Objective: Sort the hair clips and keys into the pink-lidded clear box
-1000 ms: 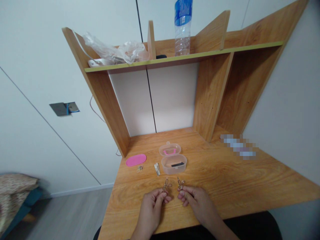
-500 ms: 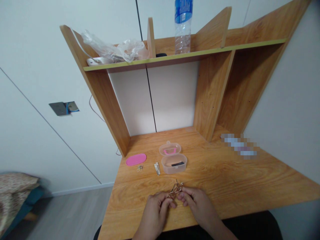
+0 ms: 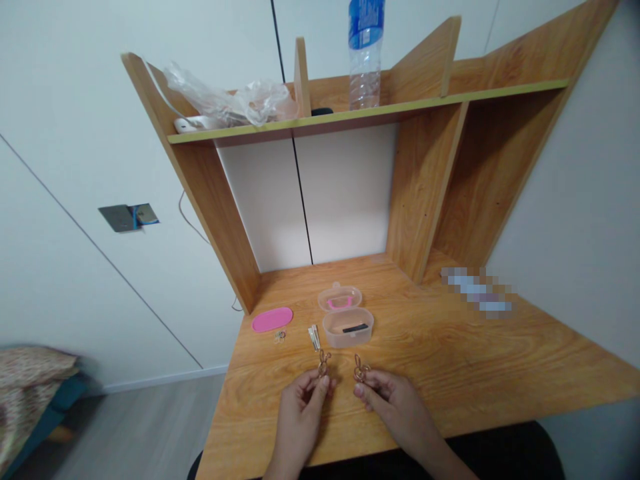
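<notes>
My left hand [image 3: 303,407] pinches a copper-coloured looped wire piece [image 3: 323,362] between thumb and fingers, its loops standing up like rabbit ears. A similar looped wire piece [image 3: 359,368] is gripped in my right hand [image 3: 395,400]. Both pieces are held apart, above the near part of the desk; the fingers hide their lower ends. Just beyond my left hand lie several slim silver clips [image 3: 314,337]. Behind them stands a clear plastic box [image 3: 349,337] with its lid [image 3: 340,298] folded back and a black strip [image 3: 355,328] inside.
A pink oval lid [image 3: 273,320] lies at the desk's left edge, with several small rings [image 3: 280,337] in front. To the right is a blurred patch [image 3: 477,290]. A wooden shelf [image 3: 340,117] carries a plastic bottle [image 3: 365,60] and a crumpled clear bag [image 3: 240,100].
The wire pieces, bunched together between both hands before, are now apart, one in each hand. My left hand has shifted left and slightly up; my right hand has hardly moved.
</notes>
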{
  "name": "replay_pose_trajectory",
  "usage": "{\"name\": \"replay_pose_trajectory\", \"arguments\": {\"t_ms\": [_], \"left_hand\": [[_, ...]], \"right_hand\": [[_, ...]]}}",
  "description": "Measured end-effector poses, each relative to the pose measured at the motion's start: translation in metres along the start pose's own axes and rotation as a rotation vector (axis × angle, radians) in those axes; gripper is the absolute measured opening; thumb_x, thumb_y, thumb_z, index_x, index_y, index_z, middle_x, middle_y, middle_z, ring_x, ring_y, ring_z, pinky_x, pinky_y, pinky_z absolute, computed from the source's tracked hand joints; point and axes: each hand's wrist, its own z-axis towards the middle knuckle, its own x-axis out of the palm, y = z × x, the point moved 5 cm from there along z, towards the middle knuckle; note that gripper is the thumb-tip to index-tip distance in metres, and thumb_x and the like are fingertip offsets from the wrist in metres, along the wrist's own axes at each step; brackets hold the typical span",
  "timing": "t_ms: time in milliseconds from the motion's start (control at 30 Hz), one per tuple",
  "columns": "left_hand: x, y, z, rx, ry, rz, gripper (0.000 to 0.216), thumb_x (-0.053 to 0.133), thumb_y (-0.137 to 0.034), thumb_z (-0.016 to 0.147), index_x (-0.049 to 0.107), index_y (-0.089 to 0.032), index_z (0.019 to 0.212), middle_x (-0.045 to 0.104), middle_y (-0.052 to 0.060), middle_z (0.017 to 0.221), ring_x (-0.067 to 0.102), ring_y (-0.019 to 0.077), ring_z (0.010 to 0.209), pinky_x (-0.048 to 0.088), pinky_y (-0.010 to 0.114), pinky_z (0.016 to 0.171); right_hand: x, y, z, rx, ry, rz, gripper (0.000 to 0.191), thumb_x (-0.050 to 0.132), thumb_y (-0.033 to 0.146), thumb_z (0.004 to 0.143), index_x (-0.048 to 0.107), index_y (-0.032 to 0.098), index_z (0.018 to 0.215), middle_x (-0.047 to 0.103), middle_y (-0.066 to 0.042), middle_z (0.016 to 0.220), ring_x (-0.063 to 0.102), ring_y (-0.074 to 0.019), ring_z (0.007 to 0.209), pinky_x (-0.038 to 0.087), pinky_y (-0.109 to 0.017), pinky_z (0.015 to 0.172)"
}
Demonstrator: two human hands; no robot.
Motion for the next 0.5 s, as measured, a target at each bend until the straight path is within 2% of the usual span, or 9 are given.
{"name": "replay_pose_trajectory", "arguments": {"t_ms": [100,167,333,500], "left_hand": [[0.0003,-0.0011,-0.0004,0.001,-0.003,0.068,0.031,0.073,-0.045,0.083,0.078,-0.017,0.096,0.080,0.010,0.095,0.072,0.0248,0.088,0.054,0.031,0.082],[0.0013,-0.0018,-0.0010,0.010,-0.003,0.111,0.030,0.073,-0.044,0.082,0.080,-0.017,0.094,0.080,0.009,0.092,0.072,0.0244,0.084,0.054,0.031,0.080],[0.0017,-0.0030,-0.0020,0.006,-0.041,0.149,0.024,0.076,-0.039,0.078,0.078,-0.015,0.077,0.073,0.005,0.068,0.063,0.0182,0.064,0.049,0.027,0.065],[-0.0002,-0.0036,-0.0025,-0.009,-0.094,0.159,0.020,0.079,-0.033,0.074,0.073,-0.015,0.067,0.066,0.001,0.060,0.056,0.0141,0.057,0.044,0.024,0.058]], "right_hand": [[0.0000,-0.0007,0.0005,0.005,-0.021,0.028,0.019,0.065,0.038,0.083,0.070,0.020,0.079,0.074,-0.003,0.078,0.069,-0.0210,0.076,0.053,-0.029,0.071],[-0.0001,-0.0017,0.0009,0.009,-0.032,0.038,0.019,0.067,0.038,0.082,0.069,0.019,0.077,0.073,-0.003,0.076,0.069,-0.0206,0.074,0.053,-0.029,0.071],[-0.0005,-0.0047,0.0015,0.019,-0.065,0.039,0.021,0.070,0.039,0.079,0.064,0.020,0.073,0.070,-0.002,0.071,0.068,-0.0197,0.070,0.053,-0.029,0.069],[-0.0003,-0.0049,0.0010,0.021,-0.093,0.022,0.024,0.072,0.039,0.075,0.057,0.021,0.068,0.064,0.000,0.066,0.063,-0.0174,0.064,0.050,-0.027,0.062]]}}
